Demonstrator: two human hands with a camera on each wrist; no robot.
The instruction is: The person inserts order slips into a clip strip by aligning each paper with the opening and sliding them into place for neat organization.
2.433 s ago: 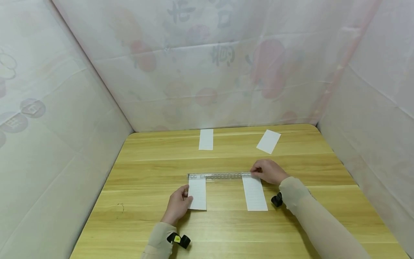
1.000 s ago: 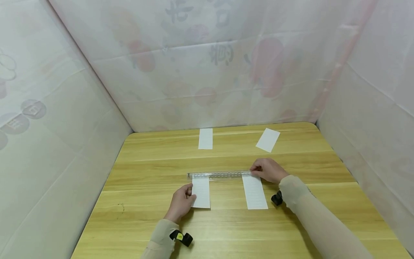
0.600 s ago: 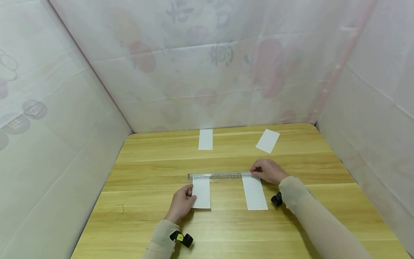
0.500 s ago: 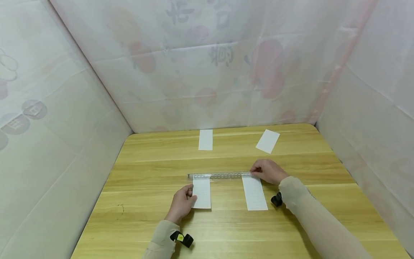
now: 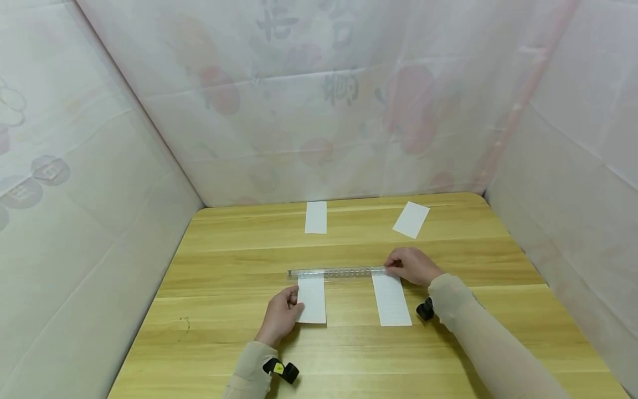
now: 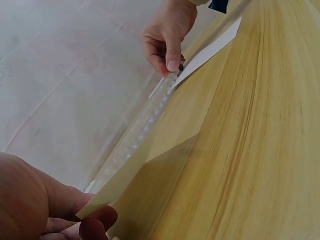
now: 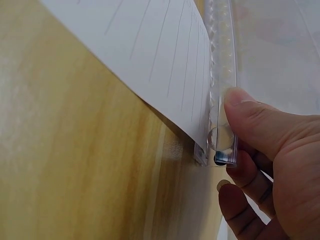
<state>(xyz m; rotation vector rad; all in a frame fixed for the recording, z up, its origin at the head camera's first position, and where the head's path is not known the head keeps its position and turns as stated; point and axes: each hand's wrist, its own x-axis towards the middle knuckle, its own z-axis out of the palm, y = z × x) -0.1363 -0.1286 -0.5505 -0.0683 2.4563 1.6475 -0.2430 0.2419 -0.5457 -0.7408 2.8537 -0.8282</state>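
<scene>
Head view: you've got one clear plastic strip (image 5: 349, 272) running crosswise over mid-table; four white papers, two near, two far; your left hand (image 5: 281, 315) pinches the left edge of the near left paper (image 5: 312, 302), whose top end meets the strip's left part; your right hand (image 5: 412, 266) pinches the strip's right end, by the top of the near right paper (image 5: 392, 302); far left paper (image 5: 316, 217) sits straight at the back edge; far right paper (image 5: 411, 220) lies askew; one wood-grain table (image 5: 224, 249), small dark mark (image 5: 185, 324) at left; three pale fabric walls (image 5: 309, 111) around it, back one printed with characters and reddish blotches.

Left wrist view: your left thumb and fingers hold the near left paper's edge; beyond, your right hand has the strip's other end.

Right wrist view: your right thumb and fingers clamp the strip's end; near right paper shows ruled lines, its edge at the strip; can't tell if tucked in.
</scene>
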